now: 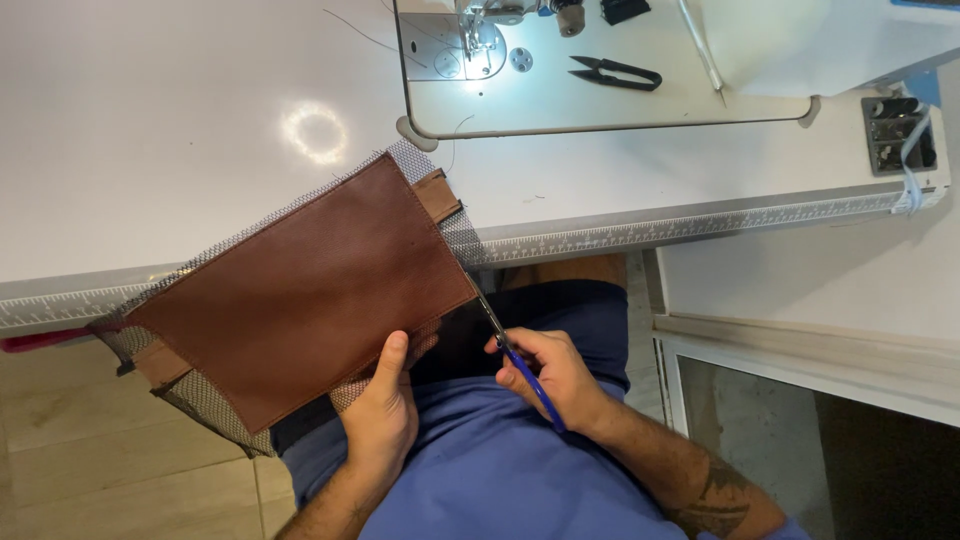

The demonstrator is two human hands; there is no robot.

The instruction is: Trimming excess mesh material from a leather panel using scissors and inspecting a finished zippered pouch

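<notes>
The left hand (385, 405) pinches the near edge of a brown leather panel (300, 290) backed with grey mesh (215, 405), steadying it over the lap, while the right hand (555, 375) grips blue-handled scissors (515, 365), blades at the panel's right edge for trimming

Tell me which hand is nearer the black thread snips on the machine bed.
Right. The right hand, holding blue-handled scissors, lies below the black thread snips; the left hand, gripping the brown leather panel, sits farther left.

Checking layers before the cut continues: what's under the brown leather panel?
Grey mesh fabric sticks out past the brown leather panel along its edges, plus a tan strip at the top corner. How far they run underneath is covered.
</notes>
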